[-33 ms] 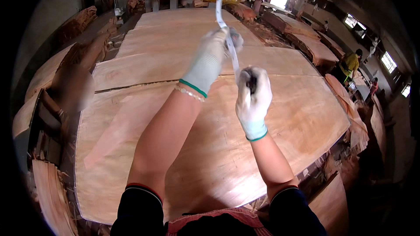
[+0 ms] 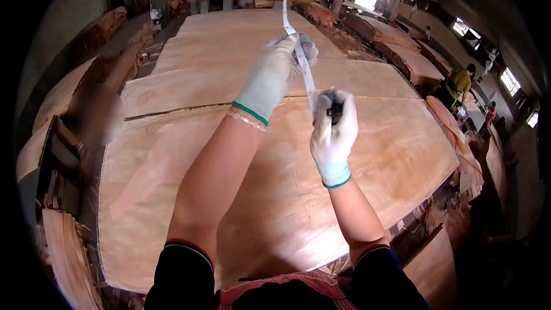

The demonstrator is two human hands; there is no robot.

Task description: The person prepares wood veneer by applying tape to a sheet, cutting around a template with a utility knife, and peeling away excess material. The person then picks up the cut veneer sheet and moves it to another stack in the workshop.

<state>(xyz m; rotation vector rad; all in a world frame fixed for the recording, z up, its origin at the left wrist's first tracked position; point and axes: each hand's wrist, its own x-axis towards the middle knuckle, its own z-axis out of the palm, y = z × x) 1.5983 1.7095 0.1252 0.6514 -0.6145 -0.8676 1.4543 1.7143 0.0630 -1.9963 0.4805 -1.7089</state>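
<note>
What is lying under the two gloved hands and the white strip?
Under the left hand, the right hand and the white strip lie large veneer sheets, with a dark gap between two. What supports the sheets is covered.

No change is found between the earlier picture and this one. The left hand (image 2: 274,77) shows no shift along the white tape (image 2: 302,60). The right hand (image 2: 333,132) grips the small dark tool (image 2: 335,109) at the tape's lower end at the same height above the veneer sheet (image 2: 396,155). The tape's line shows no new bend or slack. The person in yellow (image 2: 459,83) at the right has not moved either.
</note>
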